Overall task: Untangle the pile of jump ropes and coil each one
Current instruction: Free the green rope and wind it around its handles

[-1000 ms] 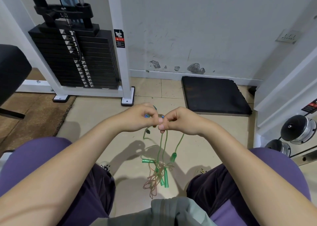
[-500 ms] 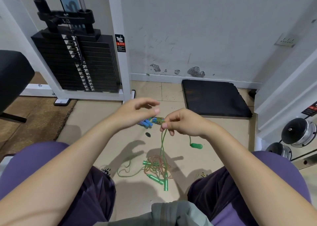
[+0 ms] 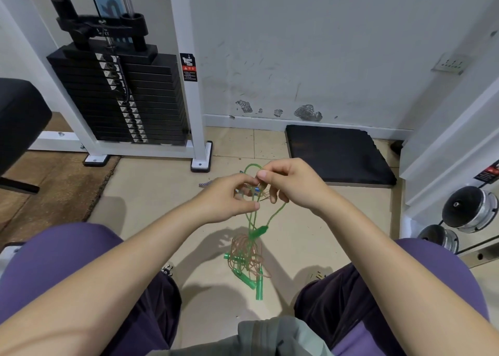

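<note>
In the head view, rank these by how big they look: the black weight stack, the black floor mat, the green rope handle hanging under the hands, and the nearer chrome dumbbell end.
1. weight stack
2. floor mat
3. chrome dumbbell end
4. green rope handle

The stack and mat look close in size, and the wide-angle lens distorts them, so that order is tentative.

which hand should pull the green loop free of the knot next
Probably the right hand: its thumb and forefinger already pinch the green rope loop at the top, while the left hand steadies the tangle just below.
</note>
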A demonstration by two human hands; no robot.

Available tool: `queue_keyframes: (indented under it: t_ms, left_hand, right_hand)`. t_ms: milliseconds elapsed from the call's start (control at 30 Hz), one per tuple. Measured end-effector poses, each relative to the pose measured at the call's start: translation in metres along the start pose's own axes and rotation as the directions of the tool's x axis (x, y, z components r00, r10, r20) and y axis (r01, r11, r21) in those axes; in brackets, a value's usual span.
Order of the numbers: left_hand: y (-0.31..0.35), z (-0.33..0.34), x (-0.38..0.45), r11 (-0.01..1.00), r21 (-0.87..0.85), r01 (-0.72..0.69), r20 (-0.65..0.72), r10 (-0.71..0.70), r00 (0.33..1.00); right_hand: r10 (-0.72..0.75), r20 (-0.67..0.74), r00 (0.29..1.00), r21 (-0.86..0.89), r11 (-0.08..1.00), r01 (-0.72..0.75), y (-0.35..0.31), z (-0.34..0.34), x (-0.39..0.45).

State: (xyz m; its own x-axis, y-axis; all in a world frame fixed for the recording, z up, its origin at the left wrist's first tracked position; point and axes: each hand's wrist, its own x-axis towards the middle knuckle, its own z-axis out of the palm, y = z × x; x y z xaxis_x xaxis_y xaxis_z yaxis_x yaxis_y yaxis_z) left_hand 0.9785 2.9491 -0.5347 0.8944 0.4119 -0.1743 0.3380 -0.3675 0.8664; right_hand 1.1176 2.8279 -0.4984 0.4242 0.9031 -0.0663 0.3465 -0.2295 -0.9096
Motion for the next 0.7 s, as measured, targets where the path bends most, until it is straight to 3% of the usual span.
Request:
queue_keyframes:
  t_ms: [100,200,333,400,467,600,700]
  left_hand:
    - [0.000,0.004,0.002,0.997,-0.076,-0.016,-0.017,0.015,1.000]
    - [-0.001,0.006,0.004,0.997,-0.066,-0.028,-0.154,0.018,0.988]
    - [-0.001,0.007,0.003,0.992,-0.080,-0.099,0.046,0.103,0.994]
    - [-0.002,0.006,0.001,0.990,-0.127,-0.056,0.131,0.072,0.989]
    - [-0.001,0.001,0.001,0.989,-0.146,-0.022,0.114,0.039,0.993]
    - [0.002,-0.029,0.004,0.974,-0.228,0.001,-0.126,-0.030,0.992]
    - [0.001,-0.050,0.005,0.919,-0.392,-0.048,-0.263,-0.062,0.963]
  right_hand:
    - [-0.015,0.034,0.999,0.116,0.993,0.011,-0.002,0.000,0.000]
    - [-0.024,0.028,0.999,0.214,0.977,0.017,-0.004,-0.005,-0.001]
    - [-0.071,0.035,0.997,0.244,0.968,0.061,-0.007,-0.009,-0.003]
    - [-0.082,0.011,0.997,0.170,0.982,0.079,-0.008,-0.013,-0.003]
    - [-0.087,-0.071,0.994,0.035,0.995,0.089,-0.008,-0.020,-0.002]
    - [-0.041,-0.254,0.966,-0.222,0.975,-0.017,0.001,-0.042,0.001]
    - [0.003,-0.288,0.958,-0.353,0.929,-0.109,0.009,-0.053,0.001]
